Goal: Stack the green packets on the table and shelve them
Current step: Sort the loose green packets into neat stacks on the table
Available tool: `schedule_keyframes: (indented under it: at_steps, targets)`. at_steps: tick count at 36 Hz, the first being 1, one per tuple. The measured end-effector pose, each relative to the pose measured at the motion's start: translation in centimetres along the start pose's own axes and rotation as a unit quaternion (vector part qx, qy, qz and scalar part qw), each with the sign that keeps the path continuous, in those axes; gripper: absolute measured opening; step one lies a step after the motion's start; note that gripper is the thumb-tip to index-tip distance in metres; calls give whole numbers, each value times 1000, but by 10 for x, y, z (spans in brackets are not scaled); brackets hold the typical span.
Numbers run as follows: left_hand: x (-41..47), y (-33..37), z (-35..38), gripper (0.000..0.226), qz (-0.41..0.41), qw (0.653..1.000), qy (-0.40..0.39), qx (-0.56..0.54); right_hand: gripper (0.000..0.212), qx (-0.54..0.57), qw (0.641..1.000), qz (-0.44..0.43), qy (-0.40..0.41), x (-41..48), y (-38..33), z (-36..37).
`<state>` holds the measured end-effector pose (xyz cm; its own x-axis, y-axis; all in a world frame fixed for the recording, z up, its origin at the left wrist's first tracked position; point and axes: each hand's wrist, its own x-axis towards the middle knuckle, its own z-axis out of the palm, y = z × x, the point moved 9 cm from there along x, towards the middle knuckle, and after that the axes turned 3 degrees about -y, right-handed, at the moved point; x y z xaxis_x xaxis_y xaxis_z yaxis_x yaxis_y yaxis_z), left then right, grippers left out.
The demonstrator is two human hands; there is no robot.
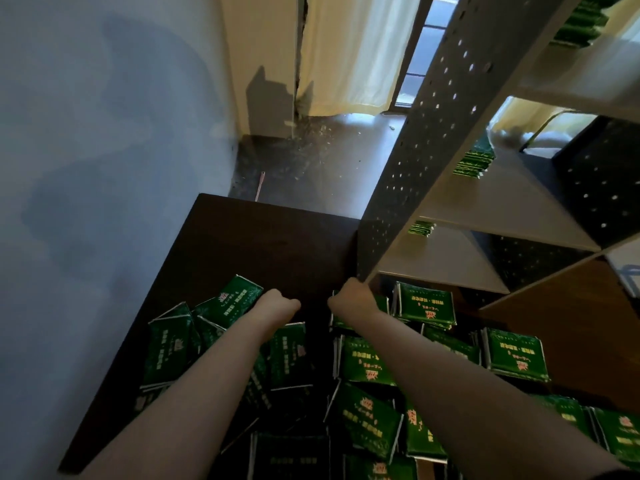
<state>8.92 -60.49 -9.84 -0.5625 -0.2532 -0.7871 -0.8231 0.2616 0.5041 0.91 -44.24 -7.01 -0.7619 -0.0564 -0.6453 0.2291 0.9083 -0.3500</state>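
Several green packets [370,362] lie loose and overlapping on the near half of a dark table [263,237]. My left hand [277,303] is curled at the right end of a tilted green packet [239,299] on top of the left heap and grips it. My right hand [351,294] is curled over the far edge of a green packet [382,304] near the shelf's foot, with its fingertips hidden. More green packets are stacked on the shelf boards [474,161], [420,227], [581,22].
A grey shelving unit with a perforated side panel [426,140] stands at the right, right beside my right hand. A blue-grey wall [104,168] runs along the table's left edge. Beyond the table are a dusty floor [311,161] and a pale curtain [356,53].
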Motion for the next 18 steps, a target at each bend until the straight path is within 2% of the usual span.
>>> schedule_keyframes:
  at_steps: [4,6,10,14,18]
  targets:
    - [-7,-31,-21,21,-30,999,13,16,26,-68,995,-39,-68,-18,-29,40]
    - [-9,-41,-27,17,-39,999,13,32,26,-109,985,-44,-127,-30,-41,60]
    - [-16,-62,-34,26,-49,997,5,62,32,-117,974,0,-193,-32,-23,100]
    - [-16,-77,-36,23,-46,995,6,86,40,-104,976,2,-189,-24,-14,121]
    - [-15,-82,-32,46,-49,992,-7,118,64,-86,982,22,-165,6,-1,138]
